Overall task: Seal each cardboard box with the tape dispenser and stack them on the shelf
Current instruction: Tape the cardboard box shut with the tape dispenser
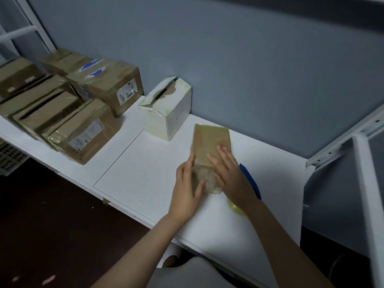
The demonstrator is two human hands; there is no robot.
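Item 1. Flat brown box [212,140]: lies lengthwise on the white desk [145,163], roughly centre, long axis running away from the person. Its top is glossy with tape, and a crumpled, cloudy wad of tape [205,179] sits at the near end.

Item 2. Left hand [188,183]: grasps the near left corner of the flat brown box, fingers along the side and thumb across the top beside the wad. Judged purpose: bracing the box so it does not slide.

Item 3. Right hand [228,173]: laid flat on the box top with fingers straight, grasping nothing. Judged purpose: pressing the tape down so it sticks.

Item 4. Tape dispenser [250,181]: a blue body with a yellowish roll, on the desk just right of the box and largely hidden under the right forearm. It is set down and not held, which suggests the taping stroke on this box is done.

Item 5. White box [168,109]: stands against the wall beyond the flat box, its top flaps gaping and dented. Judged unsealed.

Item 6. Brown boxes [83,113]: a tight group at far left on the adjoining white surface, most showing tape. Whether that surface is the shelf meant, I cannot tell.

Item 7. White metal frame [365,183]: at right, its bracket holes visible.
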